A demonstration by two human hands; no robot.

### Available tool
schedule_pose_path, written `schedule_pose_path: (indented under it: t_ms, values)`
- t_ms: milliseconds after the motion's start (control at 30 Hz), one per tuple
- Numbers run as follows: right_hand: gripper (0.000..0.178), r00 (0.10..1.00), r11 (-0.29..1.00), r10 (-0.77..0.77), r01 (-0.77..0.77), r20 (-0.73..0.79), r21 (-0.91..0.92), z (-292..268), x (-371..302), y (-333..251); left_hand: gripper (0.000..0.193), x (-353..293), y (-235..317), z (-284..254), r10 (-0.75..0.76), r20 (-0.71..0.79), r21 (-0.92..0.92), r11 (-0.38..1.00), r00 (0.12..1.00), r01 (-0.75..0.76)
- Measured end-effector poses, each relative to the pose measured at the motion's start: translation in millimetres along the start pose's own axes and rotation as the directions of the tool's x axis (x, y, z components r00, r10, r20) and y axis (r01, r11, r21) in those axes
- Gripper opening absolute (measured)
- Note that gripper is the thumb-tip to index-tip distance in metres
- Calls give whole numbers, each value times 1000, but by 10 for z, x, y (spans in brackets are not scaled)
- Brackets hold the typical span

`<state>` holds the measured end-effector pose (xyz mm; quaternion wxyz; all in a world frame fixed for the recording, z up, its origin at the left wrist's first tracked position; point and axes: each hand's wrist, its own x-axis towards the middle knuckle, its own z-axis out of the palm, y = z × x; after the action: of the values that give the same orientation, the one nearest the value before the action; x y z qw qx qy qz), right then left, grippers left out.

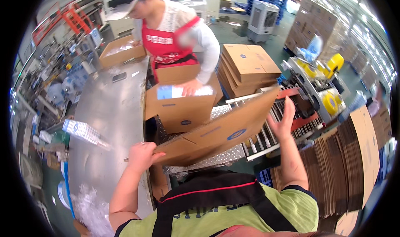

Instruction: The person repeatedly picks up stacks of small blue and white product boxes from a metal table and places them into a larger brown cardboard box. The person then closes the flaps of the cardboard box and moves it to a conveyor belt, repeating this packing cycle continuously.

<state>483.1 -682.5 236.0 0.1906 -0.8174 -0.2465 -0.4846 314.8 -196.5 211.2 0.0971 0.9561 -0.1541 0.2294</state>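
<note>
A flattened brown cardboard box (216,131) with a blue printed mark is tilted across the space in front of me. My left hand (143,156) has its fingers closed around the box's left end, above the edge of the metal table. At the right end, my right hand (284,118) is raised with fingers stretched out, its palm side toward the cardboard; whether it touches is hard to tell. Just beyond, a co-worker's hand (192,87) reaches onto an open cardboard box (183,114) with a blue-and-white package (166,92) at its top.
The metal table (108,112) on my left bears a phone (119,76) and a patterned carton (81,129). Boxes (250,62) are stacked beyond the roller conveyor (264,141). Flattened cardboard (337,166) stands at my right, near a yellow-reeled taping machine (331,99). A co-worker (171,37) stands opposite.
</note>
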Motion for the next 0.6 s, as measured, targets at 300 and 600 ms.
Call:
schedule_pose_path:
  t_ms: [300,600]
  values:
    - [47,633,962,-240,56,736,265,419,-101,-591,45,222,662,198,-164,62,419,900,985,124]
    - [51,171,978,-203,84,964,191,891,483,-150,29,-238,814,648,-13,-218,47,999,976,24]
